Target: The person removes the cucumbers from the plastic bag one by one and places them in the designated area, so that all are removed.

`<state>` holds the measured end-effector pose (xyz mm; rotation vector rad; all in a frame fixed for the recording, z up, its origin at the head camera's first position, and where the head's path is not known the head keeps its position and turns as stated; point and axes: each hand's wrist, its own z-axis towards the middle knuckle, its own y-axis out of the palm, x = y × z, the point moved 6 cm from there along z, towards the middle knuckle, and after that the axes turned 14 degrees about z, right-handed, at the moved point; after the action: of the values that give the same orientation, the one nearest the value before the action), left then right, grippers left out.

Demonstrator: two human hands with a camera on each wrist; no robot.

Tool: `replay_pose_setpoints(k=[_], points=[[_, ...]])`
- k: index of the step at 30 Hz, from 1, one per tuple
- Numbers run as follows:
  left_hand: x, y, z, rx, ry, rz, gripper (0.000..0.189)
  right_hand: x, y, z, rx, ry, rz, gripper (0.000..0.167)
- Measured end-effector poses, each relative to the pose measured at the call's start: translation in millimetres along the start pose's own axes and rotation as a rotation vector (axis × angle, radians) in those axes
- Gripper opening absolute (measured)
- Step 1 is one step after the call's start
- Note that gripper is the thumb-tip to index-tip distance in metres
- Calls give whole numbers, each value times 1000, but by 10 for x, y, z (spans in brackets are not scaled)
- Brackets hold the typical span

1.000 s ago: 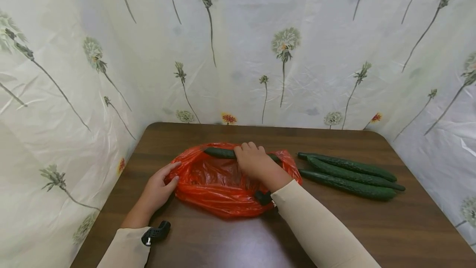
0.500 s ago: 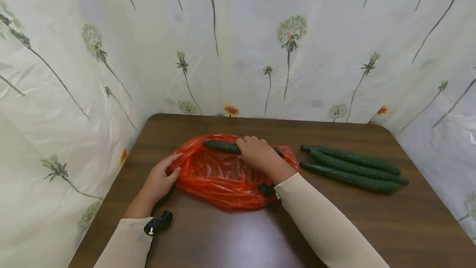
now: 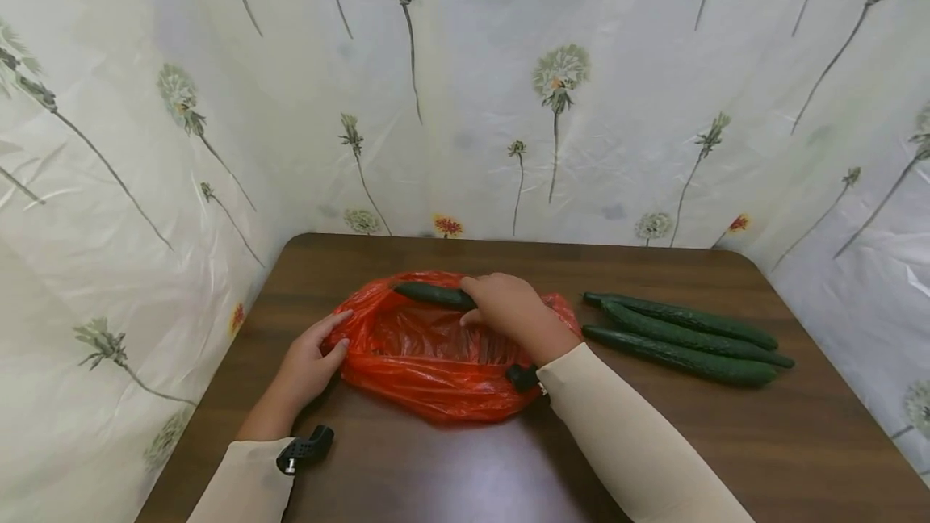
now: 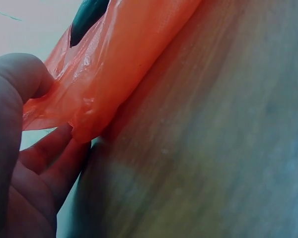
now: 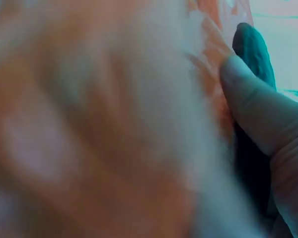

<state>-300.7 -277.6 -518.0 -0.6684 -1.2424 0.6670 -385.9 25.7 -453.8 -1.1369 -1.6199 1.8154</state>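
Note:
A red plastic bag (image 3: 436, 390) lies on the table with its mouth spread. My left hand (image 3: 308, 370) pinches the bag's left edge; in the left wrist view the thumb (image 4: 27, 74) is above the film and fingers are below it. Along the far side of the bag's mouth lies a dark green cucumber (image 3: 429, 294). My right hand (image 3: 512, 313) reaches over the bag and grips this cucumber, hiding its right part. The right wrist view shows the thumb (image 5: 258, 104) against the cucumber (image 5: 253, 54), while blurred red film fills much of the picture.
Several more cucumbers (image 3: 683, 333) lie side by side on the brown wooden table (image 3: 726, 450), just right of the bag. A flower-printed sheet (image 3: 465, 103) hangs behind the table and at both sides.
My right hand has shifted slightly right along the cucumber, and its right end is now hidden. The left hand stays at the bag's edge. The head view has tilted a little.

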Motion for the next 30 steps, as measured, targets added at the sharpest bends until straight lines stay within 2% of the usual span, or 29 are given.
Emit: replay_pose_setpoints(k=[10, 18, 23, 30], points=[[-11, 14, -19, -7, -10, -10, 49, -66, -55, -85, -56, 6, -12, 33], [11, -1, -3, -3, -9, -19, 49, -156, -202, -150, 4, 16, -41, 29], [15, 0, 6, -7, -12, -9, 50, -186, -272, -199, 14, 23, -39, 30], [23, -5, -6, -13, -20, -18, 50, -274, -391, -258, 73, -15, -25, 25]])
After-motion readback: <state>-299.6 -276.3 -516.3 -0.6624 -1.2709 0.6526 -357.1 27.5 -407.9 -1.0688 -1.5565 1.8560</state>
